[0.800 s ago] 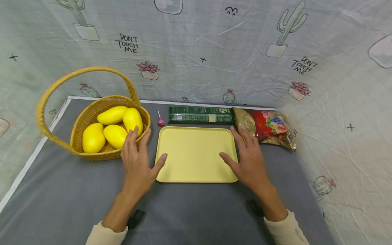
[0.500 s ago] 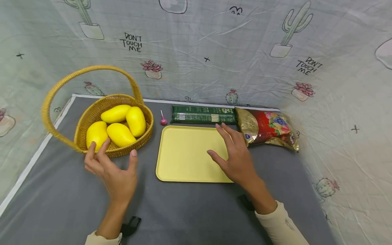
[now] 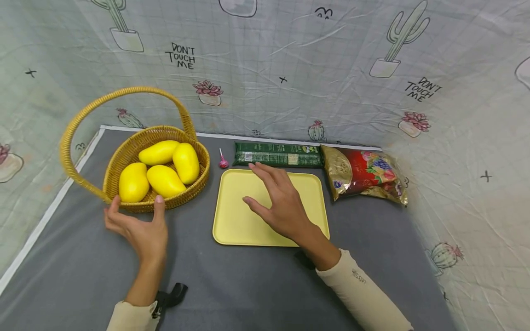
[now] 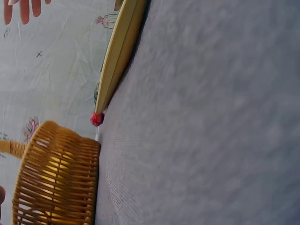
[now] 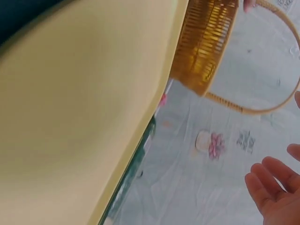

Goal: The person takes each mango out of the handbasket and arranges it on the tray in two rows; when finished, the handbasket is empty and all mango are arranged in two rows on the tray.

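Observation:
A yellow wicker basket with a tall arched handle stands at the left and holds several yellow mangoes. At its near side is my left hand, thumb and fingers spread apart with the tips right at the front rim. My right hand, palm down and fingers extended, hovers over the pale yellow tray in the middle. In the right wrist view, the fingers of the right hand show straight above the tray. The left wrist view catches the basket's woven side.
Behind the tray lie a long dark green packet and a small pink lollipop. A red and gold bag with a fruit picture lies at the back right. A printed cloth hangs behind the grey table.
My left hand has moved left and back to the front of the basket. My right hand has moved left from the tray's right edge to over its middle. The head view has shifted slightly.

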A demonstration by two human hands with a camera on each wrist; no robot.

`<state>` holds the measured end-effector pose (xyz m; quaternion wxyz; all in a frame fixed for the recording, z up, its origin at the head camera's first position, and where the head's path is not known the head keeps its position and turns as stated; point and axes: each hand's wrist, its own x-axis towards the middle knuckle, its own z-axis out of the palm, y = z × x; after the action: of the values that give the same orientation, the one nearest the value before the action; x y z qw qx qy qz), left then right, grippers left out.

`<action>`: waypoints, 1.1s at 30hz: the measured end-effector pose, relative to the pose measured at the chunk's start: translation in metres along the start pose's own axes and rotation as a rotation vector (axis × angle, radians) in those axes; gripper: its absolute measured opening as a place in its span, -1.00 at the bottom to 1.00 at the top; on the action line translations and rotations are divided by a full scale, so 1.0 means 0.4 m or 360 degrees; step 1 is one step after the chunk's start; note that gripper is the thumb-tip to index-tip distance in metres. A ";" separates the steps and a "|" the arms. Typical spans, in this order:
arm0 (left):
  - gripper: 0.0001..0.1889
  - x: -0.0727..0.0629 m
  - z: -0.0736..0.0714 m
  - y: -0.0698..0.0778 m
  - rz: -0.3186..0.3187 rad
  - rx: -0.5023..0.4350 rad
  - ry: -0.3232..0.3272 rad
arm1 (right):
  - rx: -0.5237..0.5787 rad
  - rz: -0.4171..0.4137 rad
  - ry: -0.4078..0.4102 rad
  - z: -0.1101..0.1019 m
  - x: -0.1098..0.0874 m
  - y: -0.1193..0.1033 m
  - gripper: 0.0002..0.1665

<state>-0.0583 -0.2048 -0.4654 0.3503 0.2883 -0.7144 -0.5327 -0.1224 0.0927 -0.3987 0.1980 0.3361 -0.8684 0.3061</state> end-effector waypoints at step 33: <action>-0.25 0.034 0.012 -0.024 0.0058 -0.0144 0.0017 | 0.0321 0.0299 -0.0286 0.319 0.294 -0.085 -0.14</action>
<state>-0.0699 -0.2152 -0.4728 0.3765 0.2620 -0.6927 -0.5565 -0.1981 -0.0665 -0.4143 0.0554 0.2977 -0.8751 0.3776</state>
